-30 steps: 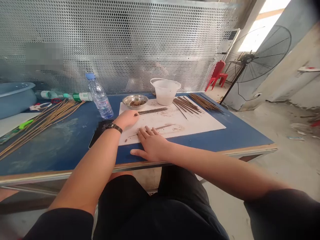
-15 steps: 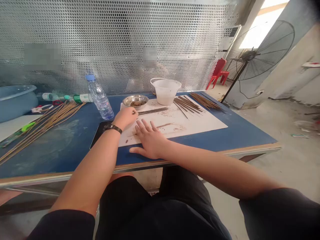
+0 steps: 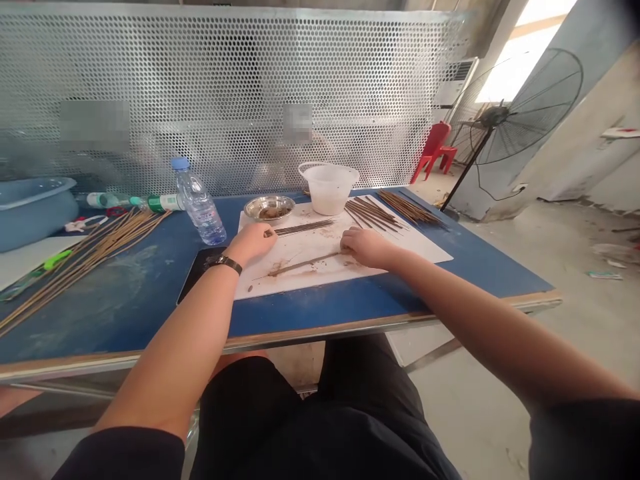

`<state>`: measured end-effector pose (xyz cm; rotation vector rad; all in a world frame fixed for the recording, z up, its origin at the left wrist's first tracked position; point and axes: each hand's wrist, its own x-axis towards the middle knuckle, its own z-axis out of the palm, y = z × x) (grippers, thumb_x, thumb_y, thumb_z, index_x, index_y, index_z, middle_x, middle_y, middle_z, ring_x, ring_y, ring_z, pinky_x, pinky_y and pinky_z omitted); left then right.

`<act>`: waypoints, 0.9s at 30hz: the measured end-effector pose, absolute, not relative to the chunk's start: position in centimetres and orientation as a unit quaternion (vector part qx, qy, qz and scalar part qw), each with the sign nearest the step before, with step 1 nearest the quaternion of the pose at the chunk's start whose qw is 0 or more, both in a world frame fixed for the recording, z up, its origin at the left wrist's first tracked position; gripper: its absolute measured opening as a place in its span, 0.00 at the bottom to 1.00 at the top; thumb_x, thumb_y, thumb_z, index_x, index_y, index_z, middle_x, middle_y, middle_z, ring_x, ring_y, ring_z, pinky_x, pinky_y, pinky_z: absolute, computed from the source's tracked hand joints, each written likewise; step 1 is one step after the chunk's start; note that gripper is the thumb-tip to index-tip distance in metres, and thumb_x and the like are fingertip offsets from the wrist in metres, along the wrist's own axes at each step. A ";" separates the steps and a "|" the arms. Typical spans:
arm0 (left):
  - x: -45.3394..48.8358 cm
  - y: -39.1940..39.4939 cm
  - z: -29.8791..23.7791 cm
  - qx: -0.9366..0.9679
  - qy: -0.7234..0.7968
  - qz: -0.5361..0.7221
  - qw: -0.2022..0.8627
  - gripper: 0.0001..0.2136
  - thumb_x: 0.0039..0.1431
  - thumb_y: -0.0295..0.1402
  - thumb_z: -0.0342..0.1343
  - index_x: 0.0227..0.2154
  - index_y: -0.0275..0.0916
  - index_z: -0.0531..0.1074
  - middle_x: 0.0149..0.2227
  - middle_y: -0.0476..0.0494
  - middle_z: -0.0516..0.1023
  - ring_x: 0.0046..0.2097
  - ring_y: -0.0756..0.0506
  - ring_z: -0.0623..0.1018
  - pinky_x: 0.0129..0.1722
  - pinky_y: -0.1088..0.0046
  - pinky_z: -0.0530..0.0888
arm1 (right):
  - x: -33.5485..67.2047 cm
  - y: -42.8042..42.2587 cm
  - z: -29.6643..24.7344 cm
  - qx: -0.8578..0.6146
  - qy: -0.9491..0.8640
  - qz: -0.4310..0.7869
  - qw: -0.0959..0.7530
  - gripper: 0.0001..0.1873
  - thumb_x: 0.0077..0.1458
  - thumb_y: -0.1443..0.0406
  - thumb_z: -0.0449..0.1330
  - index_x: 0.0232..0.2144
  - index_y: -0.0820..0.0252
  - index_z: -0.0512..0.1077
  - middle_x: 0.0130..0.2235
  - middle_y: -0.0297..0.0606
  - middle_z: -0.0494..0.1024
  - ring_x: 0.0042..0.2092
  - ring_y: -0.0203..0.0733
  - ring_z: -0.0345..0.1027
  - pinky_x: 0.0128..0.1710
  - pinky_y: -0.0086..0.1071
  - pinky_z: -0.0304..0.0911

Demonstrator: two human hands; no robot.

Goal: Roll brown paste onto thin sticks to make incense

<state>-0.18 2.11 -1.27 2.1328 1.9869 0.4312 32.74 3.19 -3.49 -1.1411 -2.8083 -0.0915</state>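
My left hand point(image 3: 254, 243), with a dark band at the wrist, is closed around one end of a bundle of thin dark sticks point(image 3: 307, 227) lying across the white board point(image 3: 315, 273). My right hand point(image 3: 369, 248) has its fingers curled down on the right end of a single brown-coated incense stick point(image 3: 305, 265). This stick lies slantwise on the board, its thin bare end pointing left; my fingers hide its other end. Brown crumbs and smears mark the board around it. Behind my left hand stands a metal bowl point(image 3: 250, 209) with brown paste point(image 3: 271, 213) inside.
A white plastic bucket point(image 3: 330, 190) stands at the back, beside finished-looking brown sticks point(image 3: 375, 212) and another pile point(image 3: 413, 208). Left are a water bottle point(image 3: 200, 210), a black phone point(image 3: 193, 273), long tan strands point(image 3: 95, 257) and a blue basin point(image 3: 35, 210). A perforated metal screen point(image 3: 225, 87) borders the table.
My right hand was flat and spread over the stick; it has moved right and forward, and its fingers have curled onto the stick's end. My left hand keeps its hold.
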 end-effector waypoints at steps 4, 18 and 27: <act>-0.4 2.4 -1.4 0.723 0.670 0.141 0.093 0.10 0.62 0.38 0.57 0.38 0.41 0.80 0.41 0.40 0.85 0.37 0.40 0.80 0.32 0.68 0.69 | 33.4 2.6 -3.8 -0.352 -0.933 -0.074 0.028 0.11 0.65 0.70 0.55 0.43 0.66 0.77 0.47 0.53 0.79 0.48 0.53 0.68 0.46 0.39 0.60; -0.9 2.7 -1.9 0.726 0.668 0.124 0.107 0.12 0.61 0.42 0.57 0.40 0.43 0.81 0.42 0.40 0.85 0.37 0.39 0.81 0.30 0.67 0.69 | 33.3 0.9 -1.3 -0.445 -0.888 -0.105 -0.042 0.17 0.70 0.68 0.51 0.44 0.69 0.80 0.48 0.57 0.81 0.51 0.59 0.75 0.49 0.46 0.67; -0.3 2.2 -1.4 0.725 0.672 0.111 0.107 0.12 0.62 0.41 0.57 0.42 0.43 0.81 0.43 0.42 0.85 0.39 0.40 0.81 0.32 0.69 0.70 | 26.6 -3.8 -5.7 -0.378 -0.924 0.027 0.055 0.58 0.67 0.34 0.38 0.73 0.82 0.54 0.75 0.69 0.49 0.77 0.73 0.42 0.73 0.61 0.46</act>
